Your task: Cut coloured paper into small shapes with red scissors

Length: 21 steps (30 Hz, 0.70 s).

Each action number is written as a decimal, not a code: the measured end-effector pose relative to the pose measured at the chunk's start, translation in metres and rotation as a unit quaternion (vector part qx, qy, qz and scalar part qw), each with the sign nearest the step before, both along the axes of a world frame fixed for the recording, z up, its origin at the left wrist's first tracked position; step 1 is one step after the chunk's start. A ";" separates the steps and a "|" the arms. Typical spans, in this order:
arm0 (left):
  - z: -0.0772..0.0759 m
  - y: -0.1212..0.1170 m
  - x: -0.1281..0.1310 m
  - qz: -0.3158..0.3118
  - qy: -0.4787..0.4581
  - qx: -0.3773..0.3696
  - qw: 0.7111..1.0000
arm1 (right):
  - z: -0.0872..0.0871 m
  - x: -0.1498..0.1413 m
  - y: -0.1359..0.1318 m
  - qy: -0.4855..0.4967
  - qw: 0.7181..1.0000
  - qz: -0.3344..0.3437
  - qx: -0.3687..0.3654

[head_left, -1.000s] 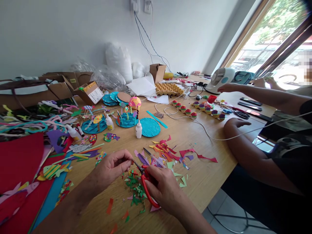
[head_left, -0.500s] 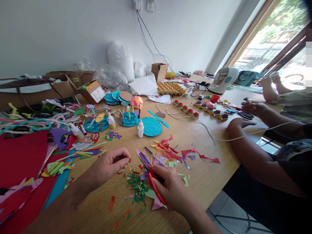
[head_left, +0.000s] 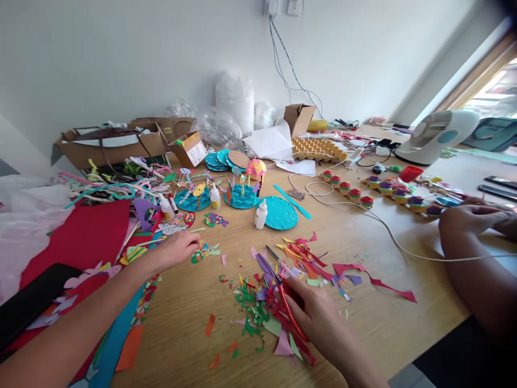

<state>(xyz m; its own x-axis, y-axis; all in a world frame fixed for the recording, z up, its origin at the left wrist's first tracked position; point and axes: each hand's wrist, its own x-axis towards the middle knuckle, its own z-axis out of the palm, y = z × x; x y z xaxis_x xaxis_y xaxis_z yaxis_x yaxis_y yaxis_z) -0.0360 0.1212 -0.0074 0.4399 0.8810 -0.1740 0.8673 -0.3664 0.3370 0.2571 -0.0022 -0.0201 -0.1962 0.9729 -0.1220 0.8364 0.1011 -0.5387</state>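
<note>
My right hand grips a pair of red-handled scissors, whose blades point away from me over a heap of paper scraps in green, red and purple. Beyond the blade tips lies a dark pen. My left hand reaches across the table on the left, fingers pinched together; anything between them is hidden. Just beside its fingertips is a small cluster of colourful paper bits. A purple paper fish with coloured dots lies farther back.
White glue bottles stand by a blue disc and decorated blue bases. Red card and pipe cleaners lie left. A white cable crosses toward a co-worker's arm at right, near painted egg-carton strips.
My left hand has left the scissors, a small red piece in its fingers half a second ago, and moved left to the colourful bits. The scissors now hang over the scraps. The view has turned left.
</note>
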 end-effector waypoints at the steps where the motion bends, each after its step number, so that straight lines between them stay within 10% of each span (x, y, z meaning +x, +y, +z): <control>1: -0.003 -0.001 -0.001 0.000 0.008 0.002 1.000 | -0.001 0.000 0.000 0.002 1.000 0.002 -0.003; 14: -0.005 -0.004 -0.002 -0.025 0.054 0.033 0.998 | 0.002 -0.002 0.002 0.007 0.999 0.051 -0.011; 21: 0.007 -0.051 0.023 -0.185 -0.001 -0.084 0.979 | 0.001 -0.004 -0.002 0.008 0.999 0.043 -0.009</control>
<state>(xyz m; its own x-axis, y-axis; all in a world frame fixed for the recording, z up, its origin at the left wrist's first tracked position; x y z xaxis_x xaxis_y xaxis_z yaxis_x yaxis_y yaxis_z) -0.0133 0.0703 -0.0004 0.7245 0.6199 -0.3014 0.6844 -0.5953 0.4210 0.2534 -0.0042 -0.0194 -0.2812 0.9500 -0.1358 0.8165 0.1625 -0.5540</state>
